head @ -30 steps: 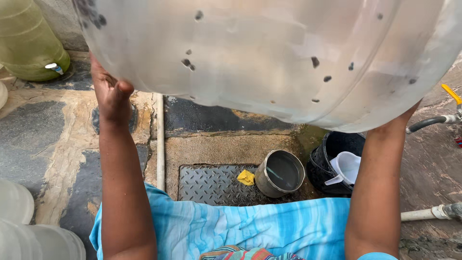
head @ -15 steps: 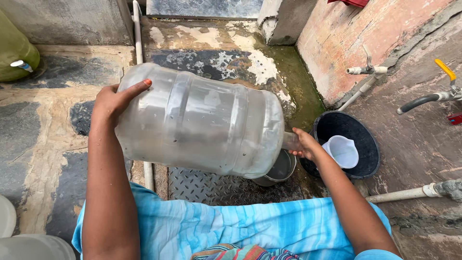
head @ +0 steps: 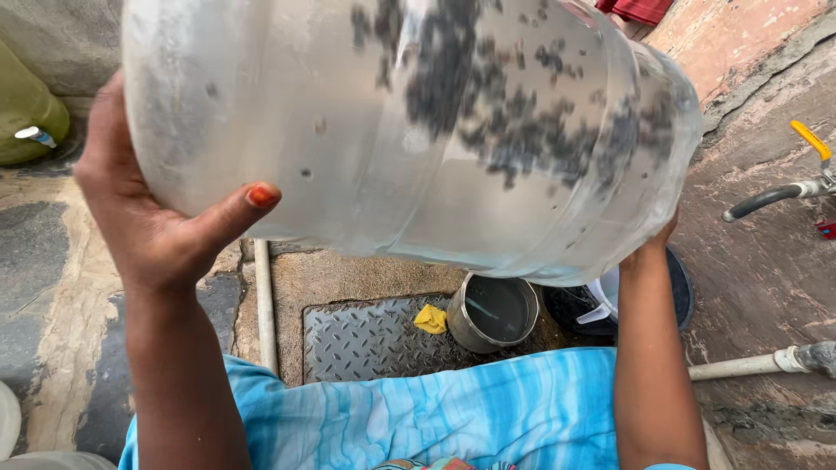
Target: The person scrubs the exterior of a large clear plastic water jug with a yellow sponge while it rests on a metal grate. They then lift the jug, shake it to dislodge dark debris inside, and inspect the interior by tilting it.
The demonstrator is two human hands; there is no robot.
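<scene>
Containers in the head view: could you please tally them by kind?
Clear water jug, held by left hand and right hand: 1
Green jug: 1
Metal pot: 1
Black basin: 1
White scoop: 1
Total: 5

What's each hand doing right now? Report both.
Left hand: gripping the base end of the big clear water jug.
Right hand: mostly hidden under the jug; grip cannot be told.

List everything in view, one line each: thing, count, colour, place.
water jug: one, clear, dark specks inside, raised in both hands, top centre
metal pot: one, grey, on the ground below the jug
yellow scrap: one, left of the pot
metal plate: one, grey, on the ground
black basin: one, right of the pot
green container: one, far left
pipe: one, white, lower right
left hand: under the jug's base
right hand: mostly hidden at the jug's far end
</scene>
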